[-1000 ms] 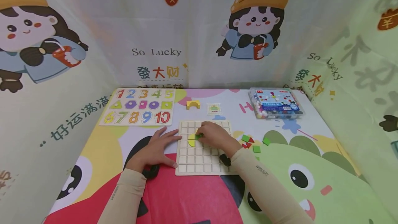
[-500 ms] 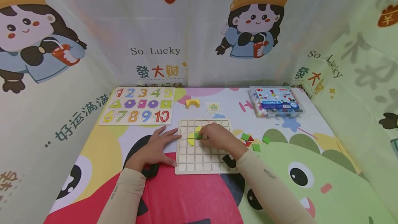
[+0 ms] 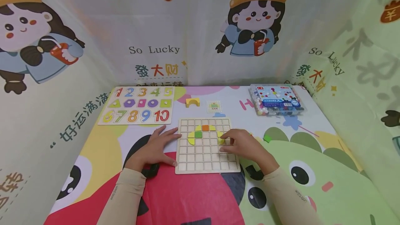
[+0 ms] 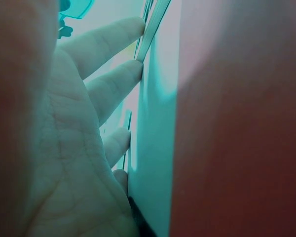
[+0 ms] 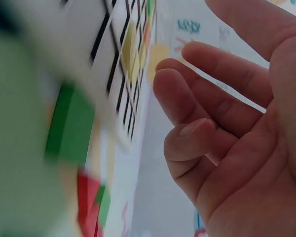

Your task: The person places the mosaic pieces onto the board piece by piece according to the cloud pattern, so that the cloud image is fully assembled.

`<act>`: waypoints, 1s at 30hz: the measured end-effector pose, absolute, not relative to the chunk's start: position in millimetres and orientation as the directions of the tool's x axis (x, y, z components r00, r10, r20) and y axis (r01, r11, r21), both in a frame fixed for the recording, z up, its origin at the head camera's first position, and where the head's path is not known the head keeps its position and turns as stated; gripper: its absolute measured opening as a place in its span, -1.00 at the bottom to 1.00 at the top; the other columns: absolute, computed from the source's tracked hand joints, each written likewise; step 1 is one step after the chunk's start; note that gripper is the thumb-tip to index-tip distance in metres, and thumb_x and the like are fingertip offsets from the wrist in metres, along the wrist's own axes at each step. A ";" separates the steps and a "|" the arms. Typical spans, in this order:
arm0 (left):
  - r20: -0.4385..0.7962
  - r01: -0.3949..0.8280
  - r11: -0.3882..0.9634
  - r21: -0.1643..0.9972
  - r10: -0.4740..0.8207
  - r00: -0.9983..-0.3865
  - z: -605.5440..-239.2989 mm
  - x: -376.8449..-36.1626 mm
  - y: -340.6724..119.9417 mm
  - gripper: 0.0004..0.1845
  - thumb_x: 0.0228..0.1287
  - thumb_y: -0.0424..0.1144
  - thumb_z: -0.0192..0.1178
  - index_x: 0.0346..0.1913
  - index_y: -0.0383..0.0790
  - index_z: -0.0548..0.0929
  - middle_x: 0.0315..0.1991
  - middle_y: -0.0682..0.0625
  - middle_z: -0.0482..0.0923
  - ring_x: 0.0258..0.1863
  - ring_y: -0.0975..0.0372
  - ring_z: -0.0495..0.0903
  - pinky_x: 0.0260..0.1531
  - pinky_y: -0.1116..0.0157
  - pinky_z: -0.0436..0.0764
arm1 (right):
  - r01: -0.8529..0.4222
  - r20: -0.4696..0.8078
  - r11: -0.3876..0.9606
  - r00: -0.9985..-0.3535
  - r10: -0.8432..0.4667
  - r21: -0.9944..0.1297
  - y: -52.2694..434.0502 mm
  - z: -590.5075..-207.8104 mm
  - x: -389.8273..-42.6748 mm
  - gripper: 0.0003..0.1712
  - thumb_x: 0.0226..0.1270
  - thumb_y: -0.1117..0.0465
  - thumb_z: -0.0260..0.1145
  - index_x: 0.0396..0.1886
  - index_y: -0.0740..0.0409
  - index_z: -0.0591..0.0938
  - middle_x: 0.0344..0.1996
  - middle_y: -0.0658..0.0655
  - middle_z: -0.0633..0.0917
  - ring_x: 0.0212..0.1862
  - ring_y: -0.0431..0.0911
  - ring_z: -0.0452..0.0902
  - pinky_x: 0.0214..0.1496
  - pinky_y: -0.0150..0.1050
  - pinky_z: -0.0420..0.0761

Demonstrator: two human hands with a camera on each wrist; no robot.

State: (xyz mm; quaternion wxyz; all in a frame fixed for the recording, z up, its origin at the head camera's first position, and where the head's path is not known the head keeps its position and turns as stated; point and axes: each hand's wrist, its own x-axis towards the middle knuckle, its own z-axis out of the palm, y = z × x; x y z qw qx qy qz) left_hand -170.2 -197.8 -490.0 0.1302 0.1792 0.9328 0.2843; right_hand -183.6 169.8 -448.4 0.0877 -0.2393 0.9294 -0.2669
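Fingers of the left hand [image 3: 155, 150] lie straight and spread, flat on the printed table cover [image 3: 193, 197], their tips against the left edge of the wooden grid board [image 3: 206, 145]. The right hand [image 3: 245, 146] rests over the board's right edge with loosely bent fingers and holds nothing.

Head view: the board sits at the table's middle, between the two hands. Its upper rows carry yellow curved pieces [image 3: 191, 138], a green square [image 3: 198, 134] and an orange square [image 3: 205, 127]. The right hand covers most of what lies just right of the board — one loose green piece [image 3: 267, 138] shows past the knuckles.

Right wrist view: the palm [image 5: 256, 148] appears from below, empty, fingers relaxed and slightly curled. Beside it are the board's edge [image 5: 123, 74], blurred, and loose green and red pieces [image 5: 89, 197] that the head view hides.

Left wrist view: only the palm [image 4: 74, 148] and straight fingers [image 4: 108, 42] pressed beside the board's thin edge [image 4: 153, 27] — strongly colour-tinted, with little else legible.

Surroundings, head view: a number puzzle board [image 3: 139, 105] at the far left, a yellow arch block [image 3: 192, 102] and a small pattern card [image 3: 214, 106] beyond the grid board, and a clear box of small parts [image 3: 276, 99] at the far right. Cartoon-printed cloth walls enclose the table.
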 end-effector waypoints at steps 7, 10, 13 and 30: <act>-0.137 0.266 0.771 0.579 0.414 -0.900 -489.5 -170.7 -197.8 0.15 -0.19 0.25 0.68 0.58 0.22 0.41 0.71 0.13 0.11 0.72 -0.08 -0.21 0.32 -0.24 0.59 | -0.404 0.020 0.739 -0.883 -0.468 -0.540 212.2 -452.8 -174.6 -0.53 0.23 0.10 0.64 0.10 0.16 0.78 -0.31 0.03 0.70 -0.31 -0.17 0.48 -0.30 -0.31 0.52; -0.131 0.274 0.769 0.578 0.418 -0.899 -489.7 -170.8 -197.6 0.15 -0.19 0.25 0.68 0.58 0.22 0.41 0.70 0.12 0.11 0.72 -0.09 -0.20 0.32 -0.24 0.59 | -0.418 0.040 0.730 -0.880 -0.474 -0.540 225.9 -456.9 -174.1 -0.58 0.21 0.19 0.63 0.06 0.16 0.79 -0.30 0.01 0.72 -0.29 -0.18 0.51 -0.27 -0.31 0.56; -0.126 0.278 0.770 0.574 0.419 -0.899 -490.3 -170.6 -197.7 0.15 -0.19 0.25 0.67 0.58 0.21 0.41 0.70 0.10 0.12 0.72 -0.10 -0.19 0.31 -0.24 0.60 | -0.423 0.030 0.732 -0.874 -0.484 -0.534 234.2 -460.9 -175.1 -0.63 0.21 0.23 0.62 0.02 0.16 0.80 -0.27 -0.01 0.74 -0.26 -0.19 0.54 -0.22 -0.31 0.60; -0.130 0.270 0.775 0.571 0.410 -0.903 -491.0 -169.8 -197.8 0.15 -0.20 0.24 0.67 0.58 0.23 0.41 0.71 0.10 0.12 0.71 -0.11 -0.19 0.29 -0.24 0.61 | -0.465 0.012 0.719 -0.843 -0.537 -0.517 238.7 -472.2 -176.4 -0.67 0.16 0.34 0.61 -0.05 0.13 0.83 -0.21 -0.07 0.78 -0.23 -0.25 0.51 -0.16 -0.30 0.62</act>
